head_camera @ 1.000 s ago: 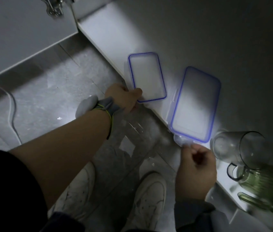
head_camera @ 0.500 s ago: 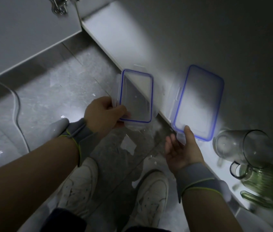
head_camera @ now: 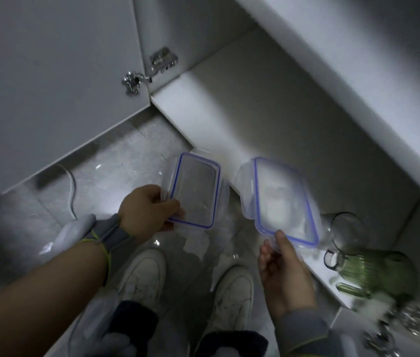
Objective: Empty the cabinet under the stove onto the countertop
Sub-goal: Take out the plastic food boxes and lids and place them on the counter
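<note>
My left hand (head_camera: 149,211) grips the near edge of a small clear plastic container with a blue-rimmed lid (head_camera: 196,194), held above the floor in front of the open cabinet. My right hand (head_camera: 284,271) pinches the near corner of a larger clear container with a blue-rimmed lid (head_camera: 281,202), lifted over the front edge of the cabinet's bottom shelf (head_camera: 229,112). Both containers look empty.
A clear glass jug (head_camera: 345,228) and a green ribbed glass pitcher (head_camera: 373,274) lie on the shelf at the right, with shiny metal items (head_camera: 409,323) beyond. The open cabinet door (head_camera: 49,86) stands at the left. My white shoes (head_camera: 144,276) are on the tiled floor.
Both containers have come off the shelf. My left hand pulled the small one toward me, my right hand took hold of the large one and lifted it. The view tilted up.
</note>
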